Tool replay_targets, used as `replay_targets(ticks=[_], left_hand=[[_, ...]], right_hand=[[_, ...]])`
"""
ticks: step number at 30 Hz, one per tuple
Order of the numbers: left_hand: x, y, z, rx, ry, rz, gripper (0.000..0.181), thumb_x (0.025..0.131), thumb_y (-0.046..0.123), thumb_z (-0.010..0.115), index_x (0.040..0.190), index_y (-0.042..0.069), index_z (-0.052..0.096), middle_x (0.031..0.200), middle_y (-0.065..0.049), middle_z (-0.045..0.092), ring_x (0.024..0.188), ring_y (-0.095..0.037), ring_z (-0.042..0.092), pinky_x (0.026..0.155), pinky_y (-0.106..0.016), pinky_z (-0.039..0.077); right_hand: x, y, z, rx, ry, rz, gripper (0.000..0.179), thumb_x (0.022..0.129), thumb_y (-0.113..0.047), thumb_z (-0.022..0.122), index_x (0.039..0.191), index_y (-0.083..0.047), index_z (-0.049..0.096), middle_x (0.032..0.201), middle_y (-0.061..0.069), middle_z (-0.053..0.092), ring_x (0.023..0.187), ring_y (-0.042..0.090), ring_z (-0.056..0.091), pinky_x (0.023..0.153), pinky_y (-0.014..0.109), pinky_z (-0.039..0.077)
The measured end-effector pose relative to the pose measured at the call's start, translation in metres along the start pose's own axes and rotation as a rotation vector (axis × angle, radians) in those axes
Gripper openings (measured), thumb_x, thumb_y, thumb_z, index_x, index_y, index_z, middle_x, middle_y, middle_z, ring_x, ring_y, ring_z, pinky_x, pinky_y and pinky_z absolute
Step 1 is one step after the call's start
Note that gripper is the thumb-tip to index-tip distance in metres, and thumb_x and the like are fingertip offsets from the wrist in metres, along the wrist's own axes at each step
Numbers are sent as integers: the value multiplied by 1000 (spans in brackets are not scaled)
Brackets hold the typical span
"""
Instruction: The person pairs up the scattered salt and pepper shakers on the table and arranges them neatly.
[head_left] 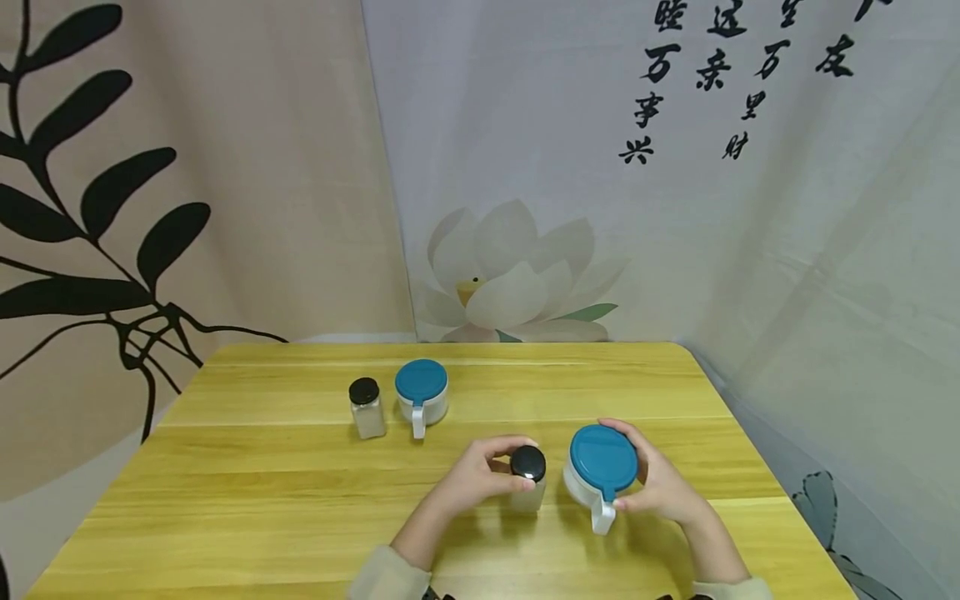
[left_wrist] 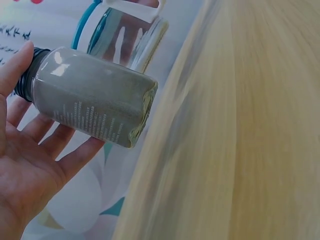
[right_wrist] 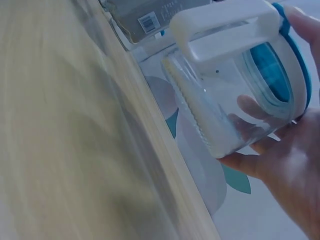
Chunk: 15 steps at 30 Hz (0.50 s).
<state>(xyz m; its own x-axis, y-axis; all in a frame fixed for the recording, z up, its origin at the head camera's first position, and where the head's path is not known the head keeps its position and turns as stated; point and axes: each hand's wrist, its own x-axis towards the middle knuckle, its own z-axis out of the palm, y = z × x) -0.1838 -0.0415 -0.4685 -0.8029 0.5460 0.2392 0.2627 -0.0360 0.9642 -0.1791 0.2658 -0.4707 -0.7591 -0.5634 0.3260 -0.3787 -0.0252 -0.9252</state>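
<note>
My left hand (head_left: 474,482) grips a small bottle (left_wrist: 92,95) by its black screw cap, thumb on one side and fingers on the other. The bottle is clear, square-sided and full of grey-brown powder, with fine print on its side. My right hand (head_left: 666,485) holds a clear seasoning jar (head_left: 603,460) with a blue lid and a white handle, its thumb by the lid and fingers round the far side. A pale layer lies in the jar's bottom in the right wrist view. Both containers are upright, side by side, close over the table.
Farther back on the wooden table (head_left: 262,500) stand another black-capped bottle (head_left: 367,417) and another blue-lidded jar (head_left: 422,392) with its handle toward me. Printed cloth (head_left: 517,150) with a lotus and dark characters hangs behind the table's far edge.
</note>
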Motion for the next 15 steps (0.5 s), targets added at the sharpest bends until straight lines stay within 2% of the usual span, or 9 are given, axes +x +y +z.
replay_targets(ticks=[5,15], left_hand=[[4,-3,3,3,3,2,41,79,8,78,118,12,67,114,0,66,101,-18,59,84,-37,51],[9,-7,10,7,1,-3,41,80,8,78,119,4,65,116,-2,65,101,-16,58,83,-40,51]], right_hand=[[-3,2,-5,2,-2,14,98,72,-5,82,148,3,21,137,20,42,118,23,50,95,33,44],[-8,7,-13,28,-10,23,97,72,-4,81,148,1,21,138,19,43,119,23,50,96,32,43]])
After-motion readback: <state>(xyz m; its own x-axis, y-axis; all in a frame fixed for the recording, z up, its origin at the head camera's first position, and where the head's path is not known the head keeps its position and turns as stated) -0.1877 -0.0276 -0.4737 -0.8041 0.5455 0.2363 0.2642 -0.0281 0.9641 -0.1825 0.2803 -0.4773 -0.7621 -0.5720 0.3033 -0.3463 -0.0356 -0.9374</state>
